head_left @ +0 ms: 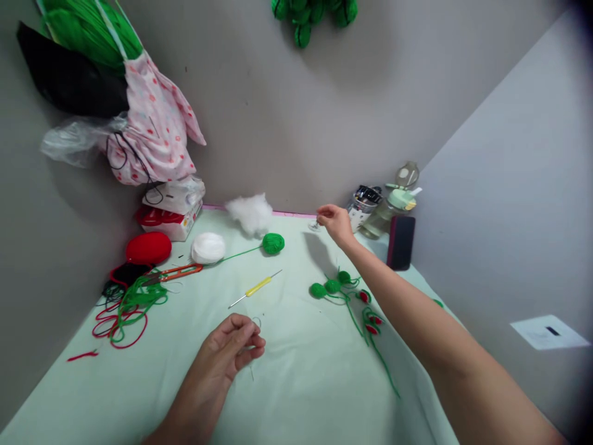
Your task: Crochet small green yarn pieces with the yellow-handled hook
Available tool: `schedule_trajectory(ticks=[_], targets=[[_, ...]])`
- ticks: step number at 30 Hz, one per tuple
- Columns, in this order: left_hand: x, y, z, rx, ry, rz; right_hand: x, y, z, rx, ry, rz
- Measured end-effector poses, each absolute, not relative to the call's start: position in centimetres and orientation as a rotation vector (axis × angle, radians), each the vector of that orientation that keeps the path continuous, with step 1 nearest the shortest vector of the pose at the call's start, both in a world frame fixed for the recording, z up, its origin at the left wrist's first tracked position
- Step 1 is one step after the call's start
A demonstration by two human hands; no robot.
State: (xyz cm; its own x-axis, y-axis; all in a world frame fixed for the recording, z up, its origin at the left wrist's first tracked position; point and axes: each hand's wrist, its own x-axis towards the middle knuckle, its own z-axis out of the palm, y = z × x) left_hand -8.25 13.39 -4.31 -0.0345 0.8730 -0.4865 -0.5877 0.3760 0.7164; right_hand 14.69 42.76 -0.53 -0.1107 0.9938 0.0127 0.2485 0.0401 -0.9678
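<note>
My left hand [234, 349] is low in the middle with its fingertips pinched together. A thin, dark thread [257, 321] loops above those fingertips, and a fine end hangs below them. Farther off, near the back edge, my right hand [335, 224] is stretched out and pinches a small clear plastic item [314, 226] whose exact kind I cannot make out. Between the hands lies a yellow-handled crochet hook [258, 286]. Right of it are small green crocheted pieces [332, 285] with yarn tails and several red-and-green crocheted pieces [372, 329].
Green yarn [273, 243], white yarn [208, 248], red yarn [149, 248] and white stuffing [251, 214] lie toward the back. Orange thread snips [175, 273] rest by tangled yarn [139, 300]. A tool cup [361, 210], a bottle [389, 210] and a phone [401, 243] stand at right.
</note>
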Motion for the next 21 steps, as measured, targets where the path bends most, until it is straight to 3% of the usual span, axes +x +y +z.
schedule_trajectory(ticks=[8, 17, 21], targets=[[-8.3, 13.5, -3.8, 0.270, 1.033, 1.210, 14.6, 43.0, -0.7, -1.381, -1.676, 1.083], [-7.5, 12.5, -3.4, 0.340, 0.945, 1.192, 11.5, 22.2, 0.4, -1.052, -1.931, 1.435], [-6.8, 11.4, -2.7, 0.423, 0.900, 1.148, 11.1, 16.9, 0.4, -1.039, -1.842, 1.500]])
